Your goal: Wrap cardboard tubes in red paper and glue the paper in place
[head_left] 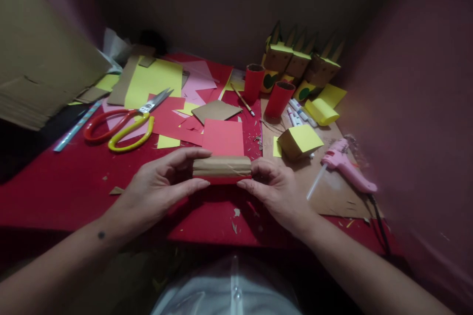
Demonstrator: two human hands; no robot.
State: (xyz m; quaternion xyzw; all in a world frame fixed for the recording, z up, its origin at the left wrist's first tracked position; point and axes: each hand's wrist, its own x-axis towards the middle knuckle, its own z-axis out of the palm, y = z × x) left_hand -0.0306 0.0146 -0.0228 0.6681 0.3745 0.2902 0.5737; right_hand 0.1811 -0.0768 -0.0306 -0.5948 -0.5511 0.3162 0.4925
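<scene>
A brown cardboard tube (221, 167) lies level between my hands, with red paper (222, 139) extending behind it and a red strip along its near edge. My left hand (162, 182) grips the tube's left end between thumb and fingers. At the other end, my right hand (279, 189) pinches it the same way. Just behind the red paper sits a flat brown cardboard piece (216, 111). Scissors (129, 120) with one red and one yellow handle lie to the left, blades partly spread.
Two red tubes (280, 101) stand behind on the right, near yellow box figures (291, 59) and markers (298, 112). A yellow-topped box (301, 141) and pink glue gun (343, 165) rest on cardboard. Large cardboard (44, 49) stands left; paper scraps litter the red table (148, 211).
</scene>
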